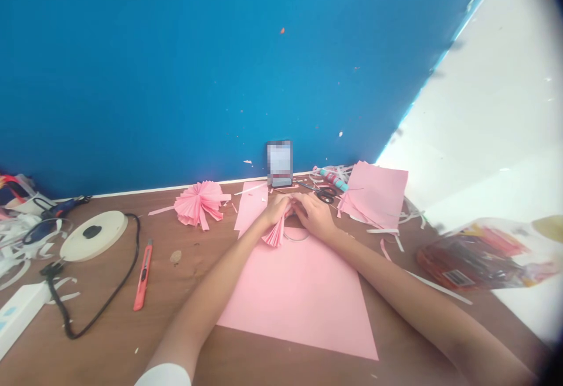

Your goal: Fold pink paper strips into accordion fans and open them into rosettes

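Note:
My left hand (277, 210) is closed on a pleated pink paper fan (274, 235), whose folds spread out below the fingers. Against it, the bent fingers of my right hand (315, 214) pinch at the top of the same paper; exactly what the fingertips touch is hidden. Both hands are over the upper part of a large pink paper sheet (299, 298) lying flat on the table. Just under them a thin grey ring (297, 238) shows on the sheet. Black-handled scissors (325, 194) lie beyond my right hand.
A pleated pink rosette (200, 204) sits left of the hands, and a red utility knife (143, 277) lies nearer. A round white corded device (94, 236) is farther left. Pink sheets (380, 192) and a plastic bag (475, 254) are right. A phone (280, 163) leans on the blue wall.

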Motion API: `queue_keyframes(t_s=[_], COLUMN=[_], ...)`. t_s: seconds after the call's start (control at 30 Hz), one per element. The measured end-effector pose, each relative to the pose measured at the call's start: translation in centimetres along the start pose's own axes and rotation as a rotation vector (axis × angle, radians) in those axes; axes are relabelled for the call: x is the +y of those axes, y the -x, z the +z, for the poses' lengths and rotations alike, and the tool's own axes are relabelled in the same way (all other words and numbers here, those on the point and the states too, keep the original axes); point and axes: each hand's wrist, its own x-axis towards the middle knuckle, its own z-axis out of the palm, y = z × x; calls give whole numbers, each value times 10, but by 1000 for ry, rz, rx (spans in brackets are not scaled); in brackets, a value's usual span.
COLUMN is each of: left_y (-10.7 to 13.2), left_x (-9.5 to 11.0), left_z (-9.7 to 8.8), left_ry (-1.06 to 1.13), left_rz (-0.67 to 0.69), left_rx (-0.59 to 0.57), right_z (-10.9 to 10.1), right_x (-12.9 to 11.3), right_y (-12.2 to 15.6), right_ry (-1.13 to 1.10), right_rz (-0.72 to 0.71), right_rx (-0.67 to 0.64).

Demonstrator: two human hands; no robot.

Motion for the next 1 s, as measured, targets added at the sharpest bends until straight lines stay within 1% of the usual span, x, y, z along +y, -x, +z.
queue_keyframes(t_s=[0.13,0.37,0.53,0.67,0.77,0.87,1.0], left_y=[0,0,1,0,-2,-3,-3], left_x=[1,-1,1,0,-4,-6,-4], left_z=[2,1,-1,-2,-2,-2,-2], left_ry=[26,-24,-62,-73,-76,-93,-120], left_rz=[-27,-14,14,16,6,29,25], left_rx=[6,-18,-17,-26,-24,-28,-20], right_z=[0,0,-2,0,1,2,3], right_x=[0,1,-1,1,2,3,3], right_y=[-1,-1,-1,0,1,2,2], right_ry=[-3,-31,20,-16,-38,-44,-34], right_rz=[0,-9,-5,-1,1,4,10], right_rx=[-18,-50,-40,-13,-20,-25,-27])
